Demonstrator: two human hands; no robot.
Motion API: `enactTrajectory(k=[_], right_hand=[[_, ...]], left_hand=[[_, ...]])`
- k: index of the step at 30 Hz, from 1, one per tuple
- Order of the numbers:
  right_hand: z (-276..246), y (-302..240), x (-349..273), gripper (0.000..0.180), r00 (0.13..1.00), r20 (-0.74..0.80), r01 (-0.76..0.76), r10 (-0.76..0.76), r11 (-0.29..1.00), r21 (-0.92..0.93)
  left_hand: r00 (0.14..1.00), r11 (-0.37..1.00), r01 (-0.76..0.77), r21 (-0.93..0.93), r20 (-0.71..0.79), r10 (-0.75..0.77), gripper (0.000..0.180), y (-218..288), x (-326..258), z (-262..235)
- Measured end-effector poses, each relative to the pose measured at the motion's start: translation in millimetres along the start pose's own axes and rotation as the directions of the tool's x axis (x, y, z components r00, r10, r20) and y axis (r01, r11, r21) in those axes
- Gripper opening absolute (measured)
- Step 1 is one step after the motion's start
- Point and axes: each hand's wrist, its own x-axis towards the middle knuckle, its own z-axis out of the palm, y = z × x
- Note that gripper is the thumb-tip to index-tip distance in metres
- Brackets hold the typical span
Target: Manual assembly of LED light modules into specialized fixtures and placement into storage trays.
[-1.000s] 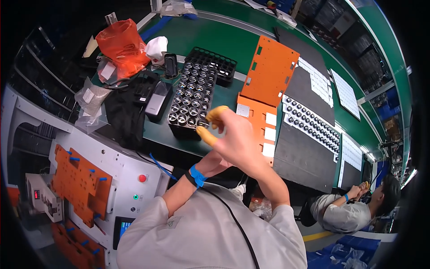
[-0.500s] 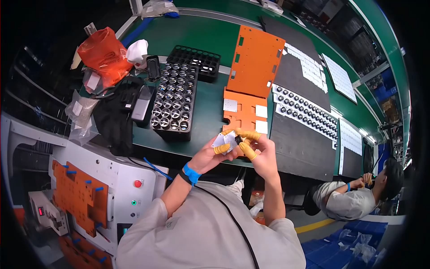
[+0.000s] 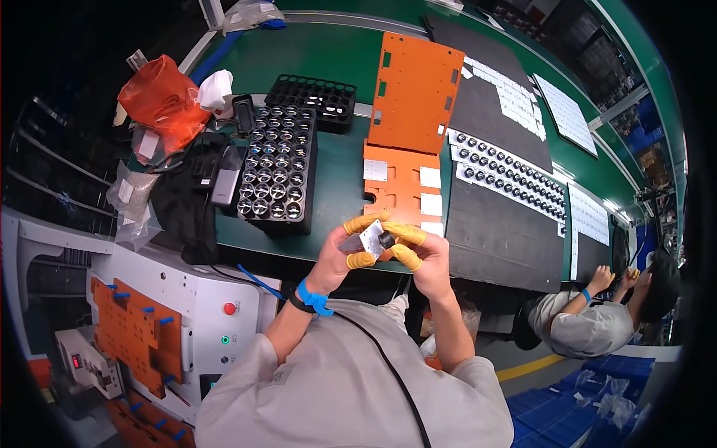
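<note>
In front of my chest, my left hand pinches a small white square plate with holes, its fingers in yellow finger cots. A greyish flat piece shows behind the plate, partly covered by the fingers. My right hand, also in yellow finger cots, grips a short black round part against the plate's face. Just beyond the hands lies an orange fixture base with white square plates in its corners. Its orange perforated panel stretches away from the far edge.
Left of the fixture stands a black tray of shiny round lenses, with another black tray behind. White strips with black round parts lie on a dark mat. A machine is at left; a co-worker sits at right.
The white plate has turned so its holed face and the black part show more plainly between my hands. My left fingers have shifted around the plate. The view has moved slightly.
</note>
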Motion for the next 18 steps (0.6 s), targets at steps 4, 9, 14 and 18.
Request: enactTrajectory(k=[4, 9, 14, 18], right_hand=[[9, 0, 3, 0.032, 0.996, -0.075, 0.054, -0.058, 0.997, -0.047], [15, -12, 2, 0.029, 0.978, -0.050, 0.164, -0.201, 0.901, -0.403], [5, -1, 5, 0.025, 0.862, 0.140, 0.425, -0.488, 0.543, -0.725], [2, 2, 5, 0.027, 0.882, 0.126, 0.403, -0.455, 0.588, -0.701]], left_hand=[[0.997, 0.997, -0.071, -0.013, -0.025, 0.071, 0.077, 2, 2, 8], [0.998, 0.998, -0.055, -0.011, -0.044, 0.054, 0.073, 3, 2, 9], [0.999, 0.997, -0.032, 0.077, -0.024, 0.034, 0.063, 3, 2, 4], [0.999, 0.996, -0.001, 0.089, -0.041, 0.005, 0.063, 1, 1, 3]])
